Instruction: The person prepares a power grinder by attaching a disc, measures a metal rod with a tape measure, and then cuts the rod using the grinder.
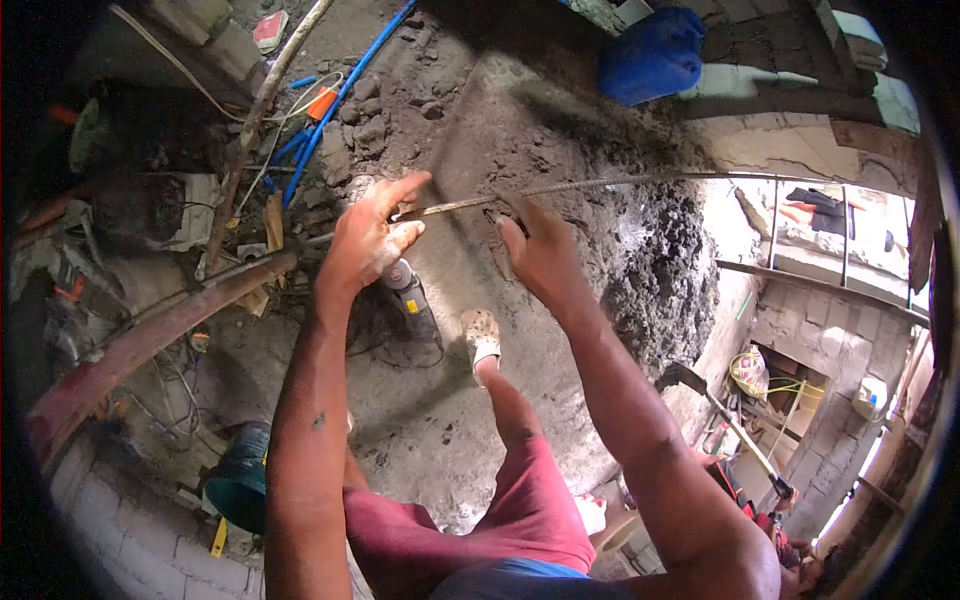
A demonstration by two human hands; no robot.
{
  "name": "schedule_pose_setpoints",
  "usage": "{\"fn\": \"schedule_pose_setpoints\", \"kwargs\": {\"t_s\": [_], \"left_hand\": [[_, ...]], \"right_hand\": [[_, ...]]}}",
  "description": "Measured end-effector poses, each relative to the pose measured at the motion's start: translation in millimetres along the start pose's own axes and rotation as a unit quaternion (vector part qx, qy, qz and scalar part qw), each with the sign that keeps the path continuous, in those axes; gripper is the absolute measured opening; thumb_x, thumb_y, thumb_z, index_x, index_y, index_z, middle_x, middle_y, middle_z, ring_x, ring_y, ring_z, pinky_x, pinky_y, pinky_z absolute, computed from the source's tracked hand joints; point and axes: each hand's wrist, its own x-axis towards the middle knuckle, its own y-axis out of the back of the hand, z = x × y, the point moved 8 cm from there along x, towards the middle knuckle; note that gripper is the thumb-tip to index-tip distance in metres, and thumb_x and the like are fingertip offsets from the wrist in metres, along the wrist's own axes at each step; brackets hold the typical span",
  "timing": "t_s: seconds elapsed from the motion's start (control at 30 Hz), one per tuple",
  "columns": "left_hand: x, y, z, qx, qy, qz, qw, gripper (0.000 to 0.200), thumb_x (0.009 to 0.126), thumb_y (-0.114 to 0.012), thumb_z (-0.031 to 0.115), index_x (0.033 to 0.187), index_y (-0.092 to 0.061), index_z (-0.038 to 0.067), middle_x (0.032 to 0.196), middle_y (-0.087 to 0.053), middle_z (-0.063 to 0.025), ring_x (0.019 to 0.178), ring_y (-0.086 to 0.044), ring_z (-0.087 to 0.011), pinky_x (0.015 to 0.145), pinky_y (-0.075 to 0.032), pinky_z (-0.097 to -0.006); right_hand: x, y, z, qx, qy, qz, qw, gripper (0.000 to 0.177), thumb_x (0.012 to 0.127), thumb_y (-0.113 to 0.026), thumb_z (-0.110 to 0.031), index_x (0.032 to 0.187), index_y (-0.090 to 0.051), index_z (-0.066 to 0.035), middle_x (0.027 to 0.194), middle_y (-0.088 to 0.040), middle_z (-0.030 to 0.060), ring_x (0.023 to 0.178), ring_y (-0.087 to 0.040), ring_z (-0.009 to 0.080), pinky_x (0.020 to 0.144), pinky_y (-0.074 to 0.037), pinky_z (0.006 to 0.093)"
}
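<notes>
Both hands clench a long steel rod (620, 183) held above the floor (450, 430): left hand (368, 240) near one end, right hand (542, 255) further along. Stiff, probably heavy and whippy; best gripped wide apart.

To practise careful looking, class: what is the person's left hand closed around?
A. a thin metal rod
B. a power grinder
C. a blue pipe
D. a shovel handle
A: the left hand is closed around the thin metal rod, which runs off to the right, while the power grinder lies untouched on the ground below it.
</notes>
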Motion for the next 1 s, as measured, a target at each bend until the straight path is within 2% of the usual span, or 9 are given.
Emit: {"fn": "schedule_pose_setpoints", "kwargs": {"t_s": [0.07, 0.2, 0.43, 0.67, 0.73, 0.77, 0.83, 0.93, 1.0], "left_hand": [[-3.8, -2.8, 12.7, 0.082, -0.082, -0.022, 0.993, 0.052, 0.08, -0.07, 0.01, 0.131, -0.061, 0.008, 0.114, -0.066, -0.0151, 0.108, -0.064, -0.029, 0.094, -0.05, -0.0352], [-2.9, -7.2, 4.8, 0.11, -0.057, -0.026, 0.992, 0.05, 0.08, -0.07, 0.01, 0.129, -0.062, 0.005, 0.114, -0.067, -0.0159, 0.106, -0.065, -0.031, 0.095, -0.05, -0.0356], [3.2, -6.0, -0.1, 0.136, -0.041, -0.007, 0.99, 0.04, 0.083, -0.07, 0.016, 0.119, -0.066, 0.0, 0.113, -0.07, -0.02, 0.105, -0.068, -0.0328, 0.092, -0.052, -0.0389], [6.8, -5.9, -6.2, 0.141, -0.024, -0.012, 0.99, 0.034, 0.083, -0.071, 0.019, 0.112, -0.07, 0.002, 0.106, -0.072, -0.0183, 0.099, -0.07, -0.0322, 0.087, -0.053, -0.0391], [7.0, -5.4, -6.1, 0.143, -0.034, -0.016, 0.989, 0.033, 0.083, -0.071, 0.02, 0.111, -0.071, 0.002, 0.106, -0.072, -0.0182, 0.098, -0.07, -0.0321, 0.086, -0.053, -0.0388], [7.5, -6.3, -4.6, 0.146, -0.045, -0.02, 0.988, 0.033, 0.083, -0.071, 0.02, 0.11, -0.071, 0.002, 0.105, -0.072, -0.0182, 0.098, -0.07, -0.032, 0.086, -0.053, -0.0385], [7.0, -6.7, -2.5, 0.132, -0.019, -0.028, 0.991, 0.032, 0.083, -0.071, 0.018, 0.111, -0.07, 0.002, 0.104, -0.072, -0.0179, 0.097, -0.07, -0.0312, 0.086, -0.053, -0.0374], [3.9, -2.7, -2.5, 0.115, -0.025, -0.007, 0.993, 0.03, 0.084, -0.07, 0.015, 0.112, -0.069, 0.004, 0.104, -0.07, -0.0174, 0.099, -0.069, -0.0314, 0.087, -0.053, -0.038], [-4.7, -3.7, 0.0, 0.109, -0.058, 0.02, 0.992, 0.029, 0.085, -0.07, 0.014, 0.113, -0.069, 0.005, 0.107, -0.07, -0.0172, 0.1, -0.067, -0.0324, 0.087, -0.052, -0.0397]], "right_hand": [[-21.0, -6.9, 6.1, 0.018, 0.012, 0.012, 1.0, 0.037, 0.095, -0.062, -0.027, 0.128, -0.062, -0.01, 0.105, -0.07, 0.022, 0.098, -0.068, 0.0403, 0.083, -0.054, 0.0482], [-35.6, -25.9, -10.5, -0.001, 0.055, -0.009, 0.998, 0.047, 0.096, -0.062, -0.03, 0.14, -0.055, -0.016, 0.112, -0.068, 0.0192, 0.099, -0.067, 0.0385, 0.081, -0.055, 0.047], [-19.1, -73.2, -61.0, -0.213, 0.08, -0.156, 0.961, 0.083, 0.091, -0.065, -0.023, 0.155, -0.02, 0.004, 0.095, -0.064, 0.0146, 0.083, -0.067, 0.0315, 0.07, -0.055, 0.0456], [-26.4, -89.5, -60.3, -0.29, 0.136, -0.118, 0.94, 0.084, 0.083, -0.063, -0.009, 0.153, -0.021, 0.012, 0.085, -0.065, 0.0118, 0.071, -0.068, 0.0271, 0.059, -0.055, 0.04], [-32.4, -89.3, -63.5, -0.324, 0.129, -0.147, 0.926, 0.064, 0.086, -0.068, -0.024, 0.14, -0.048, 0.006, 0.084, -0.066, 0.0103, 0.073, -0.069, 0.0267, 0.061, -0.054, 0.0404], [-39.8, -92.9, -56.9, -0.325, 0.127, -0.146, 0.926, 0.064, 0.086, -0.068, -0.024, 0.14, -0.048, 0.006, 0.084, -0.066, 0.0103, 0.073, -0.069, 0.0267, 0.061, -0.054, 0.0404], [-74.7, -127.6, -24.9, -0.274, 0.12, -0.292, 0.908, 0.03, 0.089, -0.066, -0.026, 0.104, -0.068, 0.0, 0.08, -0.068, 0.0124, 0.071, -0.069, 0.0308, 0.063, -0.054, 0.0426], [-116.0, -118.1, -4.6, -0.154, 0.093, -0.216, 0.96, 0.029, 0.092, -0.062, -0.029, 0.077, -0.069, -0.006, 0.075, -0.07, 0.0164, 0.07, -0.069, 0.0369, 0.064, -0.053, 0.0497], [-144.9, -125.3, 28.9, -0.137, -0.013, -0.269, 0.953, 0.034, 0.095, -0.06, -0.037, 0.08, -0.07, -0.008, 0.075, -0.07, 0.0159, 0.072, -0.068, 0.0404, 0.068, -0.054, 0.0505]]}}
